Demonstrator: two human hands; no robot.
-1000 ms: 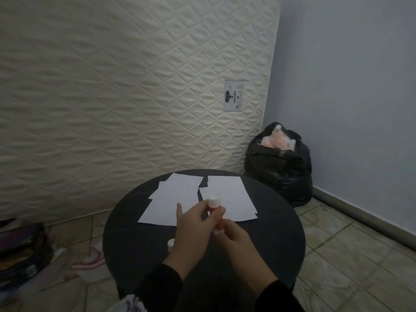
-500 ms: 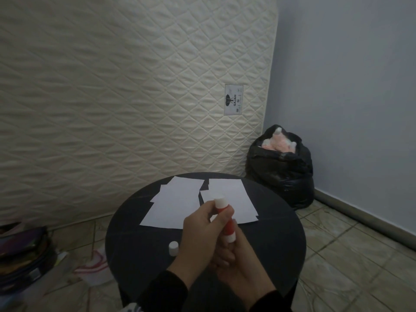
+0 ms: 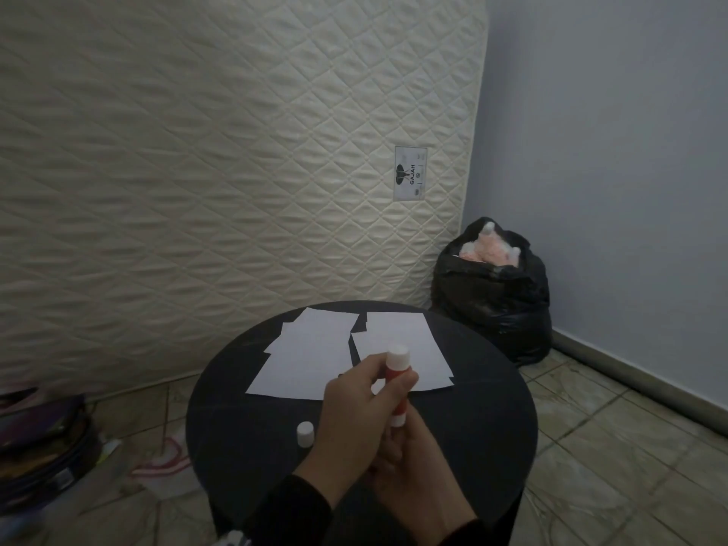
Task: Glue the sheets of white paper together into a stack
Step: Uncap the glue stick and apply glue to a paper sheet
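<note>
Head view, looking fwd and down over a round black table. Both hands meet above its near half, w/ a glue stick held upright between them: red barrel, white top end exposed, white base.

Left hand — fingers curled round the barrel, thumb and forefinger pinching it just below the white top. Closed on the stick. Right hand — lower, partly hidden behind the left; its fingers wrap the stick's bottom end. Also closed on the stick, though the exact finger placement cannot be told. Dark sleeves cover both wrists.

Sheets of white paper lie flat on the far half of the table in two groups, well apart from the hands: a left pile of several overlapping sheets, edges fanned and not squared, and a right pile just beside it, narrow dark gap between. Sheet count per pile cannot be told.

A small white cap stands on the table, just left of the left hand, not touching it.

Bkgd: quilted cream mattress standing on edge behind the table, label reading GAJAH; black bin bag w/ pink and white contents in the corner; pale blue wall at right; tiled floor w/ clutter at lower left.
</note>
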